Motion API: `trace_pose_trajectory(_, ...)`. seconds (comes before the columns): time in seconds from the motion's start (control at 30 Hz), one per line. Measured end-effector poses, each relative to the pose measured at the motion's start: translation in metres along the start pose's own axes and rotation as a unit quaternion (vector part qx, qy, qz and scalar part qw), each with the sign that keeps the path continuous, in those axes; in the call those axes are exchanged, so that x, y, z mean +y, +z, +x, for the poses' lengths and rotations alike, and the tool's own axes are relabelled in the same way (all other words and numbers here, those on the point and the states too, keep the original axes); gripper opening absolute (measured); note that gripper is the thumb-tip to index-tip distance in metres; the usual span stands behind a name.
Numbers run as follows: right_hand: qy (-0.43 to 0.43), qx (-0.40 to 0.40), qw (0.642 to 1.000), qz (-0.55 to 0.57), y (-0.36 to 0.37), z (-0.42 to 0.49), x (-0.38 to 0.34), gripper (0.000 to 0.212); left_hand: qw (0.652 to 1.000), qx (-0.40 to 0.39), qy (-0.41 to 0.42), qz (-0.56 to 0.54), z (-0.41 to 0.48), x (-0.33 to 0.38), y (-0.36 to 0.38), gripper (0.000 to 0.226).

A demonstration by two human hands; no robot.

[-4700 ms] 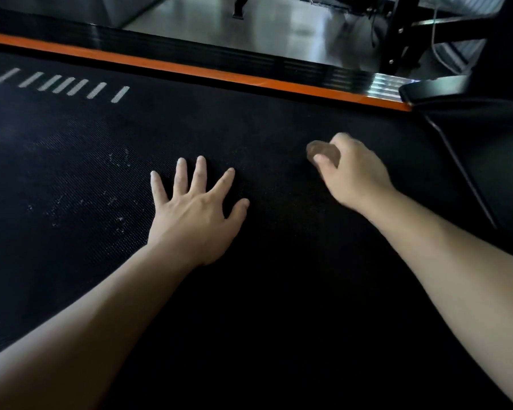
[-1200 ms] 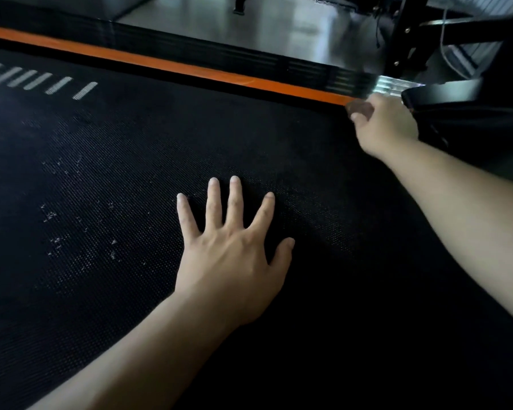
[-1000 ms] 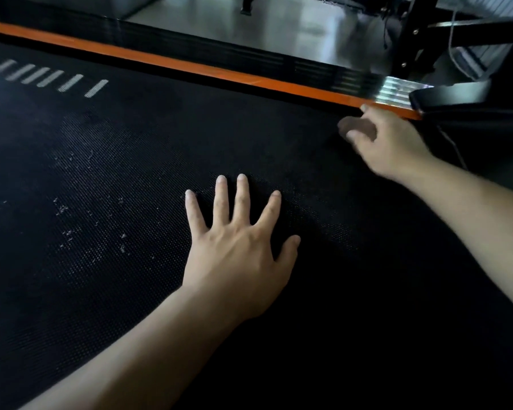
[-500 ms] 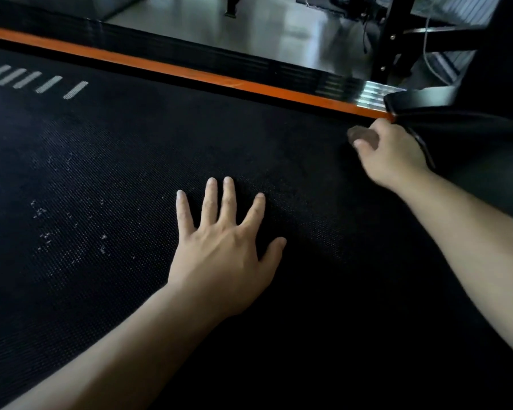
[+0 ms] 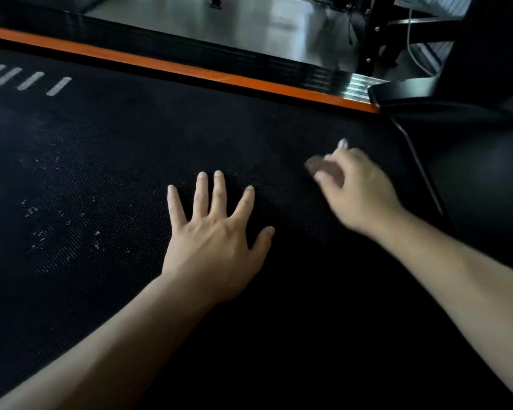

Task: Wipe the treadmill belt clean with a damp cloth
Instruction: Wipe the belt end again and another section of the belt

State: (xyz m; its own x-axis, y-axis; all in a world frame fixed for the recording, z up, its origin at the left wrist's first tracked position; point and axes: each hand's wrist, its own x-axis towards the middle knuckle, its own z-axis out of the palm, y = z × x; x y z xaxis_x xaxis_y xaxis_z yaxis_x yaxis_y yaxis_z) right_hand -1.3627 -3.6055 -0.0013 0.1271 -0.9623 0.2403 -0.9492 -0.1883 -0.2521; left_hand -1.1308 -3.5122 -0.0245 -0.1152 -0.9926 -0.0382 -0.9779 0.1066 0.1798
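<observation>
The black textured treadmill belt [image 5: 107, 179] fills most of the head view. My left hand [image 5: 216, 235] lies flat on the belt near its middle, fingers spread and straight. My right hand [image 5: 359, 187] is to the right of it, blurred by motion, with fingers curled round a small dark brownish cloth [image 5: 316, 166] that peeks out past the knuckles and touches the belt. Pale specks of dirt [image 5: 62, 226] dot the belt to the left of my left hand.
An orange side rail [image 5: 190, 69] runs along the belt's far edge, with a ribbed metal end piece [image 5: 359, 87]. The black motor cover [image 5: 471, 161] rises at the right. Grey dash marks [image 5: 27, 79] lie on the belt at far left. Shiny floor and black frame legs [image 5: 376, 34] lie beyond.
My right hand has swept the cloth back from the far right corner by the orange rail toward me and to the left. My left hand stays flat on the belt.
</observation>
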Motion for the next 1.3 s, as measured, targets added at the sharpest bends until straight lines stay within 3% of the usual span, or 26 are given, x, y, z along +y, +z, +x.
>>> trace_pose_trajectory(0.07,-0.087,-0.05,0.994,0.044,-0.008,-0.045,-0.012,0.024,1.0,-0.002,-0.002,-0.002,0.0,0.0,-0.001,0.083)
trace_pose_trajectory(0.13,-0.125,-0.031,0.991,-0.018,-0.013,-0.045,0.001,0.031,1.0,-0.003,-0.002,-0.004,0.0,0.0,-0.001,0.083)
trace_pose_trajectory(0.2,-0.052,0.01,0.995,-0.086,-0.015,-0.02,0.023,0.036,1.0,-0.001,0.0,-0.008,-0.001,0.0,-0.002,0.084)
trace_pose_trajectory(0.3,0.041,0.021,0.996,-0.075,-0.014,-0.017,0.02,0.028,1.0,0.0,0.001,-0.009,-0.001,-0.001,-0.001,0.084)
trace_pose_trajectory(0.37,-0.008,0.023,0.998,-0.049,-0.015,-0.057,-0.005,0.031,1.0,-0.002,0.002,-0.008,0.0,0.0,-0.001,0.08)
trace_pose_trajectory(0.5,-0.126,-0.055,0.99,0.009,-0.026,-0.125,-0.027,0.031,1.0,0.011,0.001,-0.011,0.0,0.001,0.0,0.078)
trace_pose_trajectory(0.6,-0.055,-0.002,0.997,-0.057,-0.027,-0.087,0.002,0.035,1.0,-0.002,0.004,-0.023,-0.001,0.0,-0.002,0.078)
trace_pose_trajectory(0.7,0.035,0.002,0.996,-0.087,-0.026,-0.075,0.014,0.03,0.999,-0.003,0.009,-0.03,-0.002,0.0,-0.005,0.076)
trace_pose_trajectory(0.9,-0.08,-0.062,0.994,-0.028,-0.035,-0.147,-0.012,0.036,0.999,-0.004,0.015,-0.034,-0.008,0.005,-0.007,0.076)
trace_pose_trajectory(1.0,-0.002,-0.008,0.998,-0.07,-0.034,-0.102,0.015,0.046,0.999,-0.019,0.029,-0.04,-0.016,0.013,-0.008,0.075)
trace_pose_trajectory(1.07,0.064,-0.012,0.994,-0.082,-0.034,-0.092,0.023,0.037,0.998,-0.023,0.037,-0.038,-0.02,0.016,-0.007,0.074)
trace_pose_trajectory(1.2,-0.014,-0.025,0.997,-0.07,-0.044,-0.153,0.005,0.028,0.999,-0.023,0.028,-0.037,-0.021,0.021,-0.006,0.076)
trace_pose_trajectory(1.3,-0.043,-0.038,0.996,-0.075,-0.047,-0.155,0.015,0.036,0.999,-0.027,0.018,-0.036,-0.023,0.032,-0.003,0.081)
